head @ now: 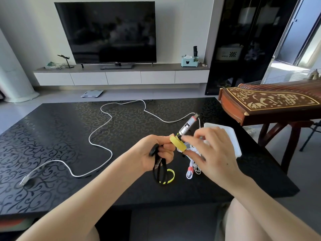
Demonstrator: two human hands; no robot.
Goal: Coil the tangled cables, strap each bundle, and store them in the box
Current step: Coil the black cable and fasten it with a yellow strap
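Head-worn wide view, facing forward and down, close above left hand [156, 153], right hand [214, 150]

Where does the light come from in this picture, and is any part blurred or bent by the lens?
Head view: daylight enters through the bright opening at upper right; the dark television faintly mirrors the room; the right hand looks slightly blurred; the wide lens bows the table edges.
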